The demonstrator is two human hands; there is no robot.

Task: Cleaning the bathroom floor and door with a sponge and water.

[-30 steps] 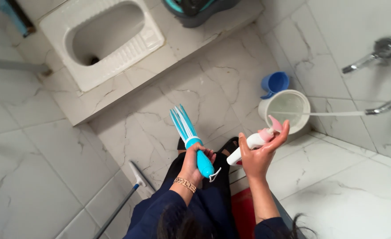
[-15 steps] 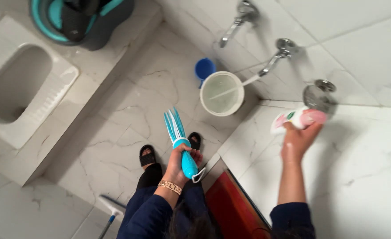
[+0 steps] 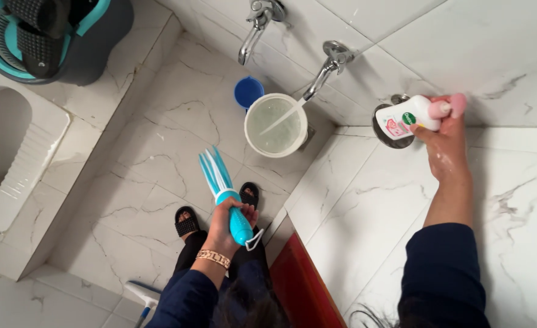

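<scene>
- White bucket [image 3: 276, 124]: standing on the marble floor [image 3: 159, 121] at the foot of the tiled wall, holding water; a thin stream is running into it from the tap [image 3: 332, 61] just above. Taken as the landmark for all entries below.
- Blue mug [image 3: 248, 92]: sitting on the floor, touching or just beside the bucket on its far side.
- Second tap [image 3: 257, 21]: projecting from the wall above the mug, to the far side of the bucket; not running.
- Left hand [image 3: 229, 222]: closing around the handle of a blue toilet brush [image 3: 223, 188], on the near side of the bucket; the bristle end is pointing toward the bucket, held off the floor.
- Right hand [image 3: 441, 143]: gripping a white bottle with a pink cap [image 3: 417, 113], well to the wall side of the bucket, holding it lying sideways against the tiled wall.
- Round metal fitting [image 3: 396, 136]: sitting on the wall right behind the bottle.
- Black sandals [image 3: 216, 209]: standing on the floor near the bucket, under the brush.
- Squat toilet pan [image 3: 13, 158]: lying well apart from the bucket.
- Mop bucket [image 3: 61, 39]: standing beyond the pan, well apart from the white bucket.
</scene>
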